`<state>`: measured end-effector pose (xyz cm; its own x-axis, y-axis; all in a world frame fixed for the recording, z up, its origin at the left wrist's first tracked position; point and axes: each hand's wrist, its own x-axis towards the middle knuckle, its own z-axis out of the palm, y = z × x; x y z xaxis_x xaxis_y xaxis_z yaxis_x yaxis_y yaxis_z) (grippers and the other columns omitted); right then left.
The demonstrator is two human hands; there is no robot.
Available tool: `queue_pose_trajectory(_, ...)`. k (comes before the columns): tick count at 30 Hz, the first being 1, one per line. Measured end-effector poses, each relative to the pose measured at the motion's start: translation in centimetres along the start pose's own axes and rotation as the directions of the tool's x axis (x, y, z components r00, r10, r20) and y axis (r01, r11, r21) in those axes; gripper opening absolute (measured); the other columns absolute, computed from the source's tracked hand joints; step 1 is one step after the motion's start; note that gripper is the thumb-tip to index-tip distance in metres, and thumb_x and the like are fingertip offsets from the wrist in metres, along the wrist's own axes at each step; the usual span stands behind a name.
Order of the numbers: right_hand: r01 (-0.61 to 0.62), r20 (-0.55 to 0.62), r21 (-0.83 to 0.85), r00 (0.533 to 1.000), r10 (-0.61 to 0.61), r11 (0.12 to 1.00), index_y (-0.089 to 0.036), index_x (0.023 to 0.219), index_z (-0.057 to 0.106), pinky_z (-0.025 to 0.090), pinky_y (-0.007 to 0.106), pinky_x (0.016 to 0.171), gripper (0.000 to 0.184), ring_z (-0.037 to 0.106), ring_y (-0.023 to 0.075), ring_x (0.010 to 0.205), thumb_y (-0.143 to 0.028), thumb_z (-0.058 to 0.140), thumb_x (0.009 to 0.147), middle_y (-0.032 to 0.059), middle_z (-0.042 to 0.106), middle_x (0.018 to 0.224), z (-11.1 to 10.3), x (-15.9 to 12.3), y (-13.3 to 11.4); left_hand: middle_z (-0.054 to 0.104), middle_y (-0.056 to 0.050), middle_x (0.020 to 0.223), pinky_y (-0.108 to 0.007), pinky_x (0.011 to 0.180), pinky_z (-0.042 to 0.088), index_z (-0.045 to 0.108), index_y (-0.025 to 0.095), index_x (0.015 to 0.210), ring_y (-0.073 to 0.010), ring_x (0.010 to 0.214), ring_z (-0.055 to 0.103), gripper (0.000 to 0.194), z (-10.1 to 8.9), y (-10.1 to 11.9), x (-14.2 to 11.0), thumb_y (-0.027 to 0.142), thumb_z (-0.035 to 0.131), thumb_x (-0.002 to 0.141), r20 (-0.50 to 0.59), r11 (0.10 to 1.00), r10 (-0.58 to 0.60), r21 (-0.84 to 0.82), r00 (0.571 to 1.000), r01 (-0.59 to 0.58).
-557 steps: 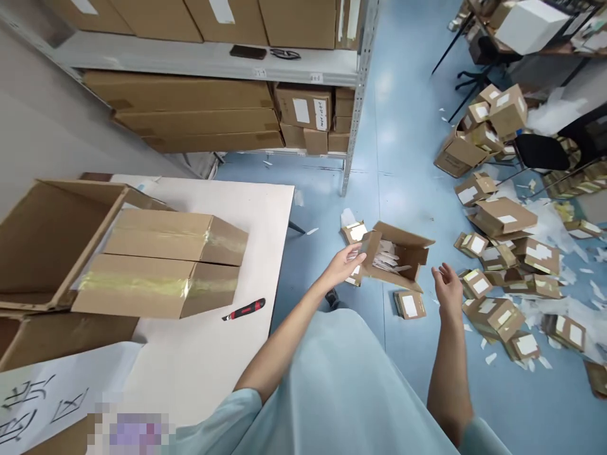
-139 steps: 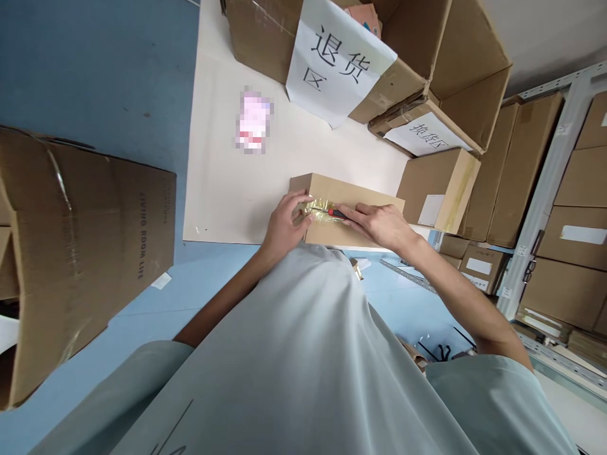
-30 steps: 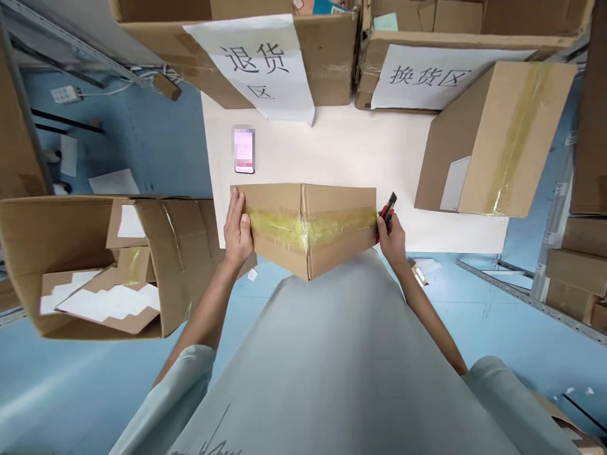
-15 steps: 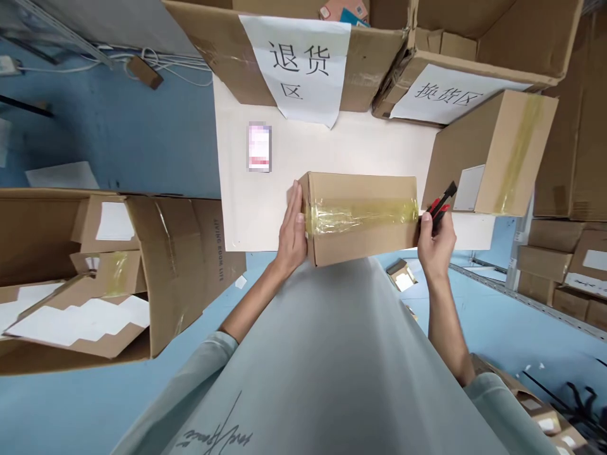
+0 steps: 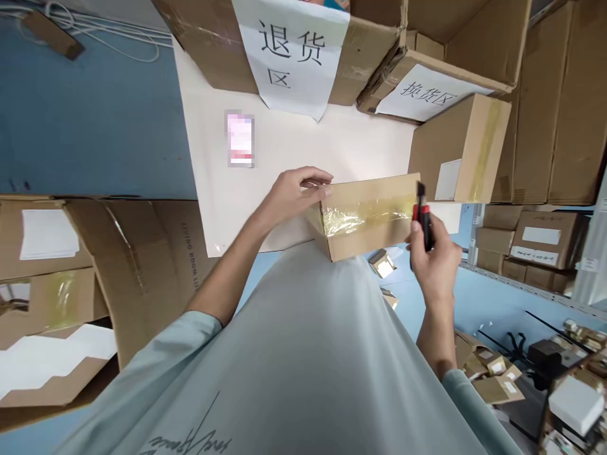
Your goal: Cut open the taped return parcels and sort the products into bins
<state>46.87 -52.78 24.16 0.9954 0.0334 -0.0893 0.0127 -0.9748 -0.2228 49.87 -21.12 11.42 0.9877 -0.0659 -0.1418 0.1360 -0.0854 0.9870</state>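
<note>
A taped cardboard box (image 5: 372, 230) sits at the near edge of the white table, turned at a slight angle, with shiny yellowish tape along its seam. My left hand (image 5: 298, 196) holds the box's upper left corner, its thumb on the corner and its fingers reaching over the far edge. At the box's right end, my right hand (image 5: 436, 256) grips a red and black utility knife (image 5: 422, 218), which points up and away from me. Whether its blade is out I cannot make out.
On the white table (image 5: 279, 148) lies a blurred phone-like rectangle (image 5: 241, 139). Two large cartons with paper signs (image 5: 294, 54) line the back. Another taped box (image 5: 455, 151) stands at right. A big open carton (image 5: 142, 265) with flattened cardboard is at left.
My left hand has moved from the box's left end up to its far left corner. The box has tilted slightly, and the knife now points more upright. The view has shifted.
</note>
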Motion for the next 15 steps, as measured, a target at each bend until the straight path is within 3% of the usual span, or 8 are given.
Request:
queue_pose_trajectory(2,-0.016,0.109,0.096,0.994,0.006,0.995,-0.023,0.152,0.069,0.059,0.032,0.075,0.054,0.079,0.0239,0.072,-0.056,0.048,0.116,0.0048,0.084,0.093,-0.5,-2.0,-2.7,0.087,-0.009,0.121,-0.048,0.114,0.065,0.088,0.023,0.113,-0.027,0.114,0.081,0.033,-1.0,0.5,1.2,0.05,0.088,0.094,0.076,1.0,-0.013,-0.004,0.997,0.014)
queue_pose_trajectory(6,0.035,0.328,0.161,0.941,-0.087,0.986,-0.025,0.161,0.066,0.06,0.03,0.076,0.053,0.082,0.0242,0.079,-0.047,0.05,0.115,0.0049,0.088,0.103,0.0,-4.8,-7.5,0.087,-0.008,0.117,-0.046,0.111,0.066,0.089,0.023,0.11,-0.0261,0.111,0.082,0.03,-1.3,0.5,1.7,0.047,0.089,0.093,0.101,1.0,-0.009,-0.012,0.995,0.011)
queue_pose_trajectory(11,0.105,0.425,-0.036,0.902,-0.08,0.994,-0.023,0.171,0.057,0.053,0.028,0.072,0.058,0.081,0.0241,0.077,-0.039,0.047,0.117,0.0064,0.089,0.103,1.2,-5.3,-10.7,0.086,-0.008,0.127,-0.045,0.115,0.064,0.089,0.023,0.116,-0.027,0.12,0.08,0.032,-1.1,0.2,1.1,0.045,0.09,0.092,0.156,0.999,0.003,-0.036,0.988,0.002)
queue_pose_trajectory(15,0.149,0.487,-0.221,0.873,-0.023,0.964,-0.021,0.173,0.055,0.051,0.027,0.072,0.057,0.083,0.0251,0.08,-0.037,0.048,0.119,0.0068,0.089,0.096,0.5,-4.9,-12.2,0.086,-0.008,0.125,-0.045,0.114,0.064,0.089,0.024,0.116,-0.027,0.118,0.08,0.033,-0.9,-0.2,0.8,0.041,0.092,0.088,0.192,0.999,0.029,-0.045,0.981,-0.021)
